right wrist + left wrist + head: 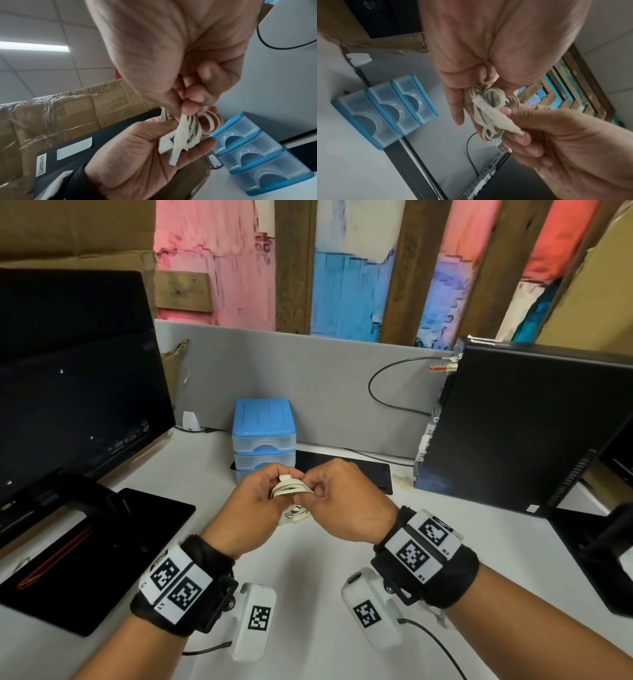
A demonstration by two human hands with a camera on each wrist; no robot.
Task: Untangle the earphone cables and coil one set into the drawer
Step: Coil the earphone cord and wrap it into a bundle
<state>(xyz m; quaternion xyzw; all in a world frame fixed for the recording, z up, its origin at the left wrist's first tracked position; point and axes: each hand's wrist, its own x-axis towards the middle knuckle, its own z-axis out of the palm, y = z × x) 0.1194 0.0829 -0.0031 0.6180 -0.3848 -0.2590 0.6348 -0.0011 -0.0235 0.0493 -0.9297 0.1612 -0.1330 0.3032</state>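
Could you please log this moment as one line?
left hand: holds white coiled earphone cable | right hand: pinches cable | blue three-drawer plastic unit: drawers closed

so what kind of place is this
Most likely an office desk or cubicle: a monitor on the left, a desktop PC on the right, a grey partition behind, and a small blue drawer unit on the white desk.

dark monitor [68, 378] at left on a white desk [308, 577], black tablet [113, 556] lying flat before it; black computer tower [520, 426] at right, black cable [387, 392] looping from its rear; grey partition [308, 378] behind, taped cardboard box [60, 111], painted wooden slats [342, 268]
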